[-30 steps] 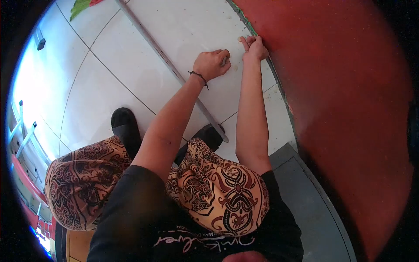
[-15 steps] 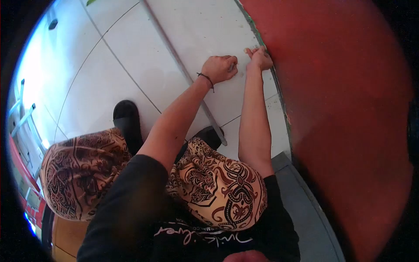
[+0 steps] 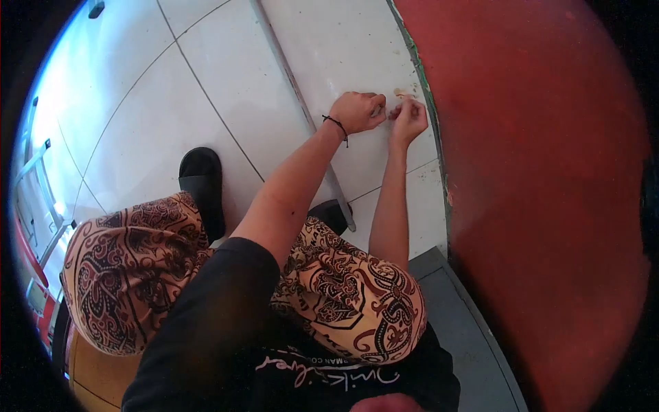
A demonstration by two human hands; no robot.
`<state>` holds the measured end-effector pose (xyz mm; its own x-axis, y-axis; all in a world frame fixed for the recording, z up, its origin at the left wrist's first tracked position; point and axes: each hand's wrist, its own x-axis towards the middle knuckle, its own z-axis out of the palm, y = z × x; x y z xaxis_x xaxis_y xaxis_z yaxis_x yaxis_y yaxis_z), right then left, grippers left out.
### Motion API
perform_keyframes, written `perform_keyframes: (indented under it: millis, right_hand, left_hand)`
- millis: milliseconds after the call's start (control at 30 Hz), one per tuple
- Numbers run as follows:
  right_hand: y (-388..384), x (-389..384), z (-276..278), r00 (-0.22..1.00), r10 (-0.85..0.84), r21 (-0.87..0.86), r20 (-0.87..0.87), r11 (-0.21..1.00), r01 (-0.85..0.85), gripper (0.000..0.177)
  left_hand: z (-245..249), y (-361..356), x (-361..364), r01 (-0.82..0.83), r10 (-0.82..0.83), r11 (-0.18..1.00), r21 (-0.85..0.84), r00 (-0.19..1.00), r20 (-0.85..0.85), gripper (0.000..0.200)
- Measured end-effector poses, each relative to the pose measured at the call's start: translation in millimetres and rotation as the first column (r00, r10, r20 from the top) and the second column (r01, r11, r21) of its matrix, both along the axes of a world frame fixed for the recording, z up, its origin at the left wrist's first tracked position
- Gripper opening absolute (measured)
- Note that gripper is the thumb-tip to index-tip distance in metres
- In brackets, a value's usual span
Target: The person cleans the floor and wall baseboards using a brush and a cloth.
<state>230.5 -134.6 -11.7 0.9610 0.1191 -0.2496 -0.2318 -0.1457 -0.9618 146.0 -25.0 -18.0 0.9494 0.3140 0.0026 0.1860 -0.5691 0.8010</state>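
Nearby: grey bar (image 3: 291, 81) under left forearm (image 3: 296, 173), red surface (image 3: 542, 178) beside right hand (image 3: 410, 122). Left hand (image 3: 358, 112) clenched, right curled; contents unclear.

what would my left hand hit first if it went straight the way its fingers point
Probably your right hand, just across a small gap from your left hand, though how their heights compare is unclear from this view.
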Motion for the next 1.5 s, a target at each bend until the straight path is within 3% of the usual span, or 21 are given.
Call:
perform_keyframes:
  millis: [33,67,133,267,333,367,400,467,500,567,700,767,867,1000,1100,1200,1267,1333,1400,1500]
  right_hand:
    - [-10,-11,0,0.986,0.026,-0.140,0.166,0.990,-0.002,0.011]
    - [-22,-23,1,0.986,0.017,-0.139,0.168,0.990,0.007,0.011]
    - [-46,-44,2,0.937,0.035,-0.344,0.348,0.934,0.093,0.011]
    - [-79,-64,-20,0.899,0.091,-0.538,0.428,0.825,0.173,0.012]
    - [-63,-59,-9,0.860,0.257,-0.672,0.440,0.730,0.126,0.012]
    - [-60,-60,0,0.888,0.238,-0.664,0.394,0.741,0.096,0.012]
    - [-62,-58,0,0.893,0.201,-0.661,0.402,0.739,0.132,0.012]
    - [-63,-53,-4,0.820,0.319,-0.699,0.476,0.703,0.132,0.011]
    - [-57,-57,-7,0.812,0.332,-0.706,0.480,0.696,0.133,0.011]
    - [-54,-59,-7,0.826,0.331,-0.719,0.457,0.684,0.124,0.011]
    - [-55,-61,-4,0.843,0.325,-0.716,0.428,0.692,0.097,0.012]
    - [-50,-61,-5,0.839,0.317,-0.690,0.442,0.718,0.092,0.012]
    - [-47,-61,-2,0.847,0.302,-0.677,0.438,0.730,0.090,0.012]
    - [-51,-60,-5,0.831,0.297,-0.672,0.471,0.731,0.119,0.013]
    - [-49,-61,-8,0.843,0.297,-0.686,0.448,0.719,0.111,0.012]
    - [-49,-62,-7,0.846,0.276,-0.660,0.456,0.742,0.114,0.011]
    - [-52,-62,-6,0.850,0.291,-0.673,0.439,0.733,0.096,0.011]
    - [-50,-63,-5,0.852,0.297,-0.680,0.431,0.728,0.090,0.011]
    - [-50,-62,-5,0.848,0.291,-0.671,0.443,0.735,0.099,0.011]
    - [-51,-61,-4,0.849,0.300,-0.699,0.436,0.707,0.109,0.011]
  left_hand:
    - [0,1,1,-0.015,0.015,1.000,-0.023,1.000,-0.005,0.014]
    - [1,2,1,-0.006,0.006,1.000,-0.022,1.000,-0.002,0.014]
    - [3,3,0,-0.018,0.018,1.000,0.000,1.000,-0.020,0.016]
    - [7,4,3,-0.008,0.008,1.000,-0.005,1.000,-0.014,0.017]
    - [9,5,6,-0.149,0.145,0.980,-0.133,0.989,-0.039,0.018]
    - [5,4,13,-0.231,0.222,0.959,-0.163,0.972,-0.073,0.019]
    - [8,5,22,-0.191,0.183,0.968,-0.161,0.981,-0.064,0.019]
    - [20,14,45,-0.463,0.387,0.774,-0.433,0.886,-0.256,0.029]
    - [21,28,51,-0.464,0.387,0.790,-0.401,0.884,-0.262,0.029]
    - [16,48,79,-0.449,0.444,0.893,-0.025,0.889,-0.115,0.041]
    - [24,75,123,-0.287,0.301,0.952,0.108,0.940,-0.158,0.045]
    - [32,90,130,-0.086,0.174,0.946,0.312,0.948,-0.268,0.040]
    - [17,105,135,-0.035,0.157,0.915,0.401,0.948,-0.277,0.034]
    - [10,105,132,0.017,0.076,0.936,0.352,0.966,-0.249,0.032]
    - [0,112,117,-0.157,0.201,0.953,0.258,0.967,-0.155,0.033]
    - [3,117,96,-0.188,0.217,0.968,0.168,0.959,-0.181,0.038]
    - [1,114,92,-0.162,0.197,0.962,0.221,0.969,-0.147,0.043]
    - [10,106,91,-0.145,0.134,0.957,0.250,0.989,0.060,0.042]
    - [18,97,93,-0.077,0.064,0.957,0.281,0.996,0.057,0.048]
    - [31,78,96,0.029,-0.001,0.954,0.299,0.996,-0.093,0.050]
